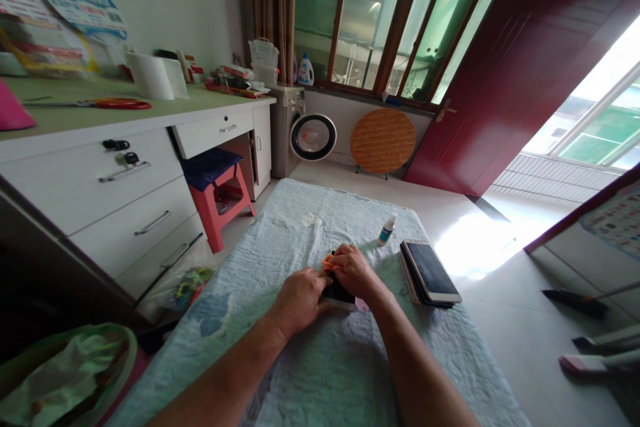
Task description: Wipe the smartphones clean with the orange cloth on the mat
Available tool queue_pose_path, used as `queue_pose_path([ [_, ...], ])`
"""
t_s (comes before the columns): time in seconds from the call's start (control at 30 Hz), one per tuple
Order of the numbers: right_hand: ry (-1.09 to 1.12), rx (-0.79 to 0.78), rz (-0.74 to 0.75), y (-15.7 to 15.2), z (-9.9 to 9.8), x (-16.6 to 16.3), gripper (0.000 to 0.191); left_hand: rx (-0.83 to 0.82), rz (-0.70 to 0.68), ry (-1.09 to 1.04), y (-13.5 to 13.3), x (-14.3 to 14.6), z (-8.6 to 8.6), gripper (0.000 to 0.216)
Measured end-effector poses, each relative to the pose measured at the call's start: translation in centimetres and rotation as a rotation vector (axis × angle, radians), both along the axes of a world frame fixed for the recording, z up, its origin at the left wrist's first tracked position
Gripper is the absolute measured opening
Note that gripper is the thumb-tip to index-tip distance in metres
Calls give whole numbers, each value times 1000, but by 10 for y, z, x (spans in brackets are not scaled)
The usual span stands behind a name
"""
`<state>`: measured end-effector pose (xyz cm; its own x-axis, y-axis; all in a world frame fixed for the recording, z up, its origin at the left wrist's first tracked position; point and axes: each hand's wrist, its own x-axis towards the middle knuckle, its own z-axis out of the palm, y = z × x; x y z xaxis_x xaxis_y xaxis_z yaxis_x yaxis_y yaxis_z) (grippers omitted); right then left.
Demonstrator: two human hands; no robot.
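A phone [341, 295] with a dark screen and a pale lower edge lies on the cloth-covered table [295, 227]. My left hand [301, 297] grips its left side, fingers closed along the edge. Over the upper part of the screen, my right hand [351, 268] presses an orange cloth [329, 263], its fingers bunched on it. Much of the phone is hidden under both hands. Beyond my right hand stands a small spray bottle [387, 229] with a white cap. To the right lies a stack of phones or tablets [431, 271], the top one screen up.
On the left is a white desk [120, 193] with drawers, a pink stool [220, 203] partly under it. A lined bin [70, 373] sits at lower left. Farther back are a washing machine [287, 127] with its door open, a round wooden tabletop [383, 140] and a red door [480, 73].
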<state>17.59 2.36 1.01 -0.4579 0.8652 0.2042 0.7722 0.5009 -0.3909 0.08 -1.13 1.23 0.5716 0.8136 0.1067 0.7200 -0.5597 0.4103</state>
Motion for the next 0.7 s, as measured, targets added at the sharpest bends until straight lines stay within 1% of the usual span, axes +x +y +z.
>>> queue_pose_path([
  [0.1,-27,27,-112,4,-4,-1,26,17,-16,-21,0,0,-1,35],
  [0.23,-131,61,-293,12,-10,-1,25,14,-29,-40,0,0,-3,35],
  [0.3,-162,67,-340,15,-12,0,25,11,-29,-43,0,0,-4,37],
  [0.43,-156,65,-316,13,-11,3,28,7,-27,-52,0,0,-5,38],
  [0.53,-137,65,-260,7,-9,2,28,-8,-22,-56,0,0,-4,34],
  [0.7,-71,17,-146,-3,-3,0,26,-33,-6,-86,-2,0,1,37],
])
